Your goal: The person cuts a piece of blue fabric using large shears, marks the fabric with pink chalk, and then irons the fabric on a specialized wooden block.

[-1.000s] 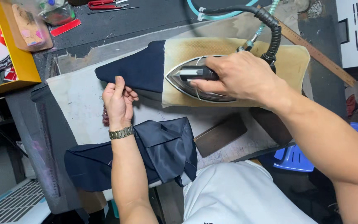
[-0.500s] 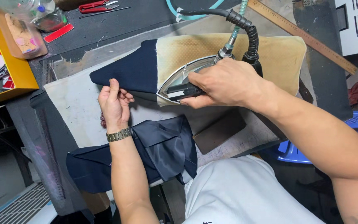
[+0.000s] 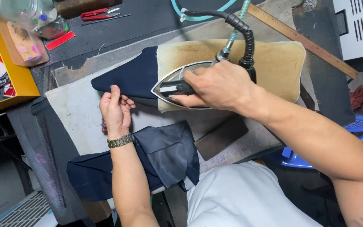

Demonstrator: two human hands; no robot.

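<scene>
The steam iron [image 3: 177,86] under my right hand [image 3: 219,86] is a pointed, silver-edged one with a black handle and a black ribbed hose rising from its rear, lying flat with its tip on the navy fabric [image 3: 127,77]. That cloth (dark, smooth, folded to a blunt point) lies half over the tan pressing pad [image 3: 274,63], its near edge pinned by my left hand [image 3: 115,110].

We cannot see the iron's [image 3: 177,86] handle beneath the right hand [image 3: 219,86], the navy cloth's [image 3: 129,77] far end under the iron, the hoses [image 3: 202,8] cut off at the top edge, or the blurred jar [image 3: 26,14] at the upper left.
</scene>
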